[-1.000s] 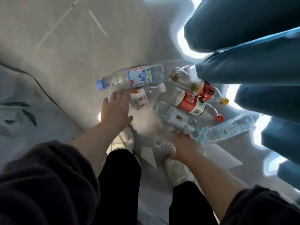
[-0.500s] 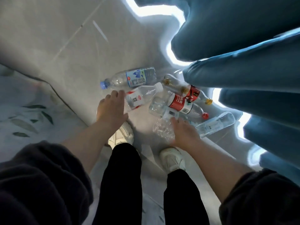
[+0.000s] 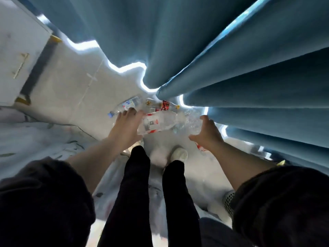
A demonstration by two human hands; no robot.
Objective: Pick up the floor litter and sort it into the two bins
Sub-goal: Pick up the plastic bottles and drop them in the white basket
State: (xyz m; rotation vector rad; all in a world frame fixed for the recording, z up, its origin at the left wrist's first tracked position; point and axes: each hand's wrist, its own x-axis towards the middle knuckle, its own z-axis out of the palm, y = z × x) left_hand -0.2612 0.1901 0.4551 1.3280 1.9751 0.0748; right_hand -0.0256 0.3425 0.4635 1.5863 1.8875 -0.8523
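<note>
Roughly, we put the task at an early stage: two pieces of litter are lifted, nothing shows as binned, and more lies on the floor (image 3: 74, 97). Left hand (image 3: 127, 126) has its fingers (image 3: 132, 111) curled over the butt end of a labelled bottle (image 3: 156, 124), a clear plastic one with a white and red label, held about level, off the floor. Right hand (image 3: 207, 133) grips a crushed bottle (image 3: 193, 122), clear, crumpled and unlabelled as far as we can see, with the thumb up behind it. The two bottles overlap in this view and motion blur hides whether they touch. Both are in the air between the hands, above and ahead of the shoe (image 3: 179, 154). Left to do, as we judge it: carry these two to the right bins, then come back for the rest. Beyond the hands, at the foot of the blue curtain (image 3: 231, 68), we see a blue-capped bottle (image 3: 124, 106) with a blue label lying on its side, and just beside it a red-labelled bottle (image 3: 164, 105) among a few yellow caps; the exact count is too blurred to tell. A red and white scrap (image 3: 201, 148) lies on the floor below the right hand. We cannot make out two bins; a mesh container (image 3: 228, 202) at the lower right, half hidden by the sleeve, may be one. All the litter in view looks like light, empty plastic, probably one sorting class.
</note>
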